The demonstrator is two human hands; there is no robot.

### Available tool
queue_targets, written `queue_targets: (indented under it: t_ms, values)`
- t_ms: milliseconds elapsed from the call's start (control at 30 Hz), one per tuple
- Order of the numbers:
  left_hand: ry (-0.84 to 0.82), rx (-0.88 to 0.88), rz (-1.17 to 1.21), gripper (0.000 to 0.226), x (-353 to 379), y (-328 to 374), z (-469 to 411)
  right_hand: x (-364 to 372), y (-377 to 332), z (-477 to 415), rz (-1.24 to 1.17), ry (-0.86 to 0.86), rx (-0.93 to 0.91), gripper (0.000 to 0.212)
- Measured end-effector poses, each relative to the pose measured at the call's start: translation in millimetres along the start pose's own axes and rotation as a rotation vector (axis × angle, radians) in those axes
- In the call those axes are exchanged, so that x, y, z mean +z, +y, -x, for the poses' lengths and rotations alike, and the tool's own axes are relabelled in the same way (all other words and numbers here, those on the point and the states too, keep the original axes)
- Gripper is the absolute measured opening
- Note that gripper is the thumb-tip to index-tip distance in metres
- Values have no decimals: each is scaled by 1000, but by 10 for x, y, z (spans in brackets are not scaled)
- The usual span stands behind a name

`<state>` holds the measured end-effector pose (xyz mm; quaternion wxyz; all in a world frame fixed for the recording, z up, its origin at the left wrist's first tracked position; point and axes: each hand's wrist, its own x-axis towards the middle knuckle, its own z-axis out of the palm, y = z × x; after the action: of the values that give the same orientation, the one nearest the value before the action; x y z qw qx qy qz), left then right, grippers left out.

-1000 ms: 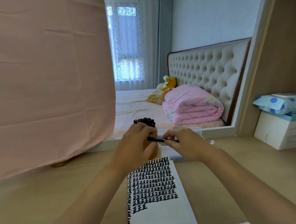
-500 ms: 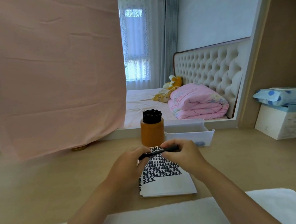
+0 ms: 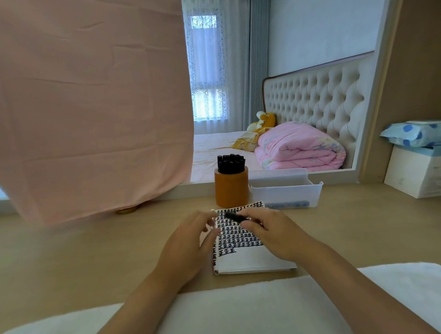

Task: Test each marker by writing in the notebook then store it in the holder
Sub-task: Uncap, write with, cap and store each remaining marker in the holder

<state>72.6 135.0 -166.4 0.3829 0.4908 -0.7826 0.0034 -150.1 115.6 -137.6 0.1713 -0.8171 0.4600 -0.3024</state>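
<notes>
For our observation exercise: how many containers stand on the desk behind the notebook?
2: the orange holder, directly behind the notebook, and the white tray to its right.

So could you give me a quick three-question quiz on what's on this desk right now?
1. True or false: the right hand holds a black marker above the notebook.
2. Which is nearer the orange holder? A: white tray; B: white box.
3. Fill in: the holder contains black ____.

Key: 1 true; 2 A; 3 markers.
</notes>
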Motion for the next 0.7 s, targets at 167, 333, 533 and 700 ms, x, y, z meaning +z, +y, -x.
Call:
queue_targets:
  t_ms: [167, 333, 533, 700]
  values:
    - [-44, 145, -59, 37, 31, 3, -25, 63, -37, 11, 150, -118, -24, 20]
    - [-30, 307, -211, 30, 30, -13, -40, 95, -52, 12, 189, -177, -75, 22]
    - [-25, 310, -268, 37, 54, -12, -42, 135, -16, 17, 291, -9, -243, 19]
    - [-171, 27, -31, 27, 89, 46, -47, 118, 27, -1, 513, 212, -484, 15]
